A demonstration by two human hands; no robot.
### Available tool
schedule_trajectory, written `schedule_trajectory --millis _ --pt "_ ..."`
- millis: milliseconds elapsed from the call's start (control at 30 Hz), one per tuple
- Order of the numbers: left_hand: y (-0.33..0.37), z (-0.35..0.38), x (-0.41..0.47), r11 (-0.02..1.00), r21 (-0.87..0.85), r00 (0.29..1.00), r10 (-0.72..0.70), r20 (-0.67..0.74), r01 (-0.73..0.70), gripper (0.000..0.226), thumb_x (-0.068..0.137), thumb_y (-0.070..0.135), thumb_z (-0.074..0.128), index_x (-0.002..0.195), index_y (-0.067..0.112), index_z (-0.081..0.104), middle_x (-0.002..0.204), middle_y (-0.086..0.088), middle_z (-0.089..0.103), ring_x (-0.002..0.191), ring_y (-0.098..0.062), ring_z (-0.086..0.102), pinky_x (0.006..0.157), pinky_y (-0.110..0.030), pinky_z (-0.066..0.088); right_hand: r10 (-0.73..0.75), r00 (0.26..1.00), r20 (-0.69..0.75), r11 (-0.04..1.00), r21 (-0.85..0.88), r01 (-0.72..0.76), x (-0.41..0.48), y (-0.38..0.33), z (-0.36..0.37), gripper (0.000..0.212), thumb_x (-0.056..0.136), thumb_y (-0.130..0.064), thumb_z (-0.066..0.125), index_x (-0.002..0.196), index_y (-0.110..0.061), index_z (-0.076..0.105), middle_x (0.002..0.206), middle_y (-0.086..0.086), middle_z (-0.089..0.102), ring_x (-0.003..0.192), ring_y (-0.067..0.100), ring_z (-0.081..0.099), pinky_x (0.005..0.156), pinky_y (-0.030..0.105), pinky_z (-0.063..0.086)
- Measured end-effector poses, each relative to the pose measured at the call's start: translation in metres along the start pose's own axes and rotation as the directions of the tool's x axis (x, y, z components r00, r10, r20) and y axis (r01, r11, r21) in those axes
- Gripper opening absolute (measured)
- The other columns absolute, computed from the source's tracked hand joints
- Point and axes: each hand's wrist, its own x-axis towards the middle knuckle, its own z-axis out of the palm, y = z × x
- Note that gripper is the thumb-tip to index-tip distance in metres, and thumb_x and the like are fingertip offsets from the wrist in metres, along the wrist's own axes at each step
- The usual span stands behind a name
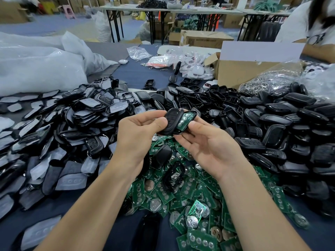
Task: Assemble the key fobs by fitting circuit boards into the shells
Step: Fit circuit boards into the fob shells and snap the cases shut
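At frame centre, the left hand (139,134) pinches a black button shell (172,120) between curled thumb and fingers. The right hand (208,144) grips a back shell (193,113) with fingers curled beneath it; a green circuit board (186,120) sits inside. Both parts touch along one edge, above the table. Loose boards (181,192) lie heaped in the lower centre. Black shells (281,127) are piled at right, film-covered parts (72,124) at left.

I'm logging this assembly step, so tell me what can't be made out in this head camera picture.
Head view:
- Circuit board: seating hidden by the front shell in the left hand and the right hand's thumb.
- Cardboard box contents: hidden by its wall.
- Far tables: blurred.
- Person at upper right: cut by the edge.
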Motion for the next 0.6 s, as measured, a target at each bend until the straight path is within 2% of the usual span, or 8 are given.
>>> schedule_trajectory --millis 100,233,367,433,467,533,600 --pt "0.000 0.001 0.000 1.000 0.006 0.999 0.000 -0.049 0.000 0.019 0.086 -0.002 0.078 0.091 0.016 0.081 0.084 -0.003 0.081 0.079 -0.010 0.076 0.076 -0.015 0.057 -0.007 0.998 -0.058 0.990 -0.142 -0.001 0.000 0.000 0.000 0.030 0.099 0.003 0.054 0.106 -0.011 0.080 0.112 0.014 0.078 0.098 0.021 0.077 0.080 0.030 0.062" --pt "-0.001 0.001 0.002 1.000 -0.002 0.993 -0.010 -0.120 0.010 0.021 0.085 -0.001 0.079 0.085 0.020 0.081 0.082 -0.006 0.081 0.077 -0.017 0.077 0.087 -0.036 0.062 0.007 0.999 -0.049 0.920 -0.390 -0.025 -0.002 0.004 0.005 0.033 0.102 0.006 0.048 0.122 -0.007 0.071 0.112 0.013 0.078 0.099 0.022 0.076 0.078 0.027 0.061" --pt "-0.004 -0.003 0.005 0.995 0.084 0.980 0.064 -0.189 -0.049 0.020 0.080 0.006 0.087 0.080 0.026 0.083 0.076 -0.002 0.080 0.075 -0.016 0.078 0.085 -0.036 0.062 0.023 0.996 -0.083 0.922 -0.384 -0.053 -0.002 0.006 0.009 0.034 0.102 0.007 0.047 0.120 -0.007 0.072 0.107 0.015 0.079 0.093 0.021 0.077 0.074 0.028 0.061" --pt "-0.007 -0.005 0.006 0.987 0.139 0.973 0.110 -0.205 -0.082 0.021 0.078 0.013 0.089 0.082 0.033 0.084 0.074 0.001 0.080 0.076 -0.017 0.079 0.086 -0.037 0.061 0.020 0.993 -0.112 0.901 -0.429 -0.066 -0.001 0.008 0.009 0.035 0.101 0.008 0.050 0.120 -0.010 0.072 0.108 0.023 0.076 0.094 0.024 0.076 0.076 0.030 0.063" --pt "-0.007 -0.005 0.005 0.982 0.163 0.971 0.131 -0.201 -0.099 0.023 0.076 0.017 0.089 0.083 0.038 0.083 0.073 0.004 0.079 0.075 -0.015 0.079 0.085 -0.037 0.061 0.003 0.992 -0.123 0.861 -0.504 -0.066 0.000 0.009 0.009 0.036 0.099 0.008 0.052 0.120 -0.013 0.073 0.111 0.025 0.075 0.096 0.026 0.076 0.081 0.033 0.063" --pt "-0.008 -0.004 0.004 0.972 0.198 0.969 0.165 -0.182 -0.128 0.024 0.073 0.025 0.088 0.082 0.046 0.082 0.071 0.009 0.078 0.073 -0.008 0.077 0.084 -0.033 0.060 -0.100 0.985 -0.137 0.670 -0.741 -0.035 0.002 0.012 0.007 0.041 0.095 0.006 0.059 0.123 -0.021 0.073 0.114 0.006 0.077 0.104 0.019 0.075 0.093 0.035 0.060" --pt "-0.009 -0.003 0.003 0.960 0.243 0.968 0.185 -0.167 -0.141 0.024 0.073 0.029 0.087 0.081 0.050 0.080 0.072 0.014 0.078 0.073 -0.004 0.077 0.083 -0.033 0.059 -0.308 0.944 -0.117 0.442 -0.897 0.032 0.001 0.015 0.010 0.045 0.090 0.001 0.065 0.120 -0.031 0.074 0.107 -0.016 0.076 0.101 -0.004 0.069 0.093 0.017 0.053"
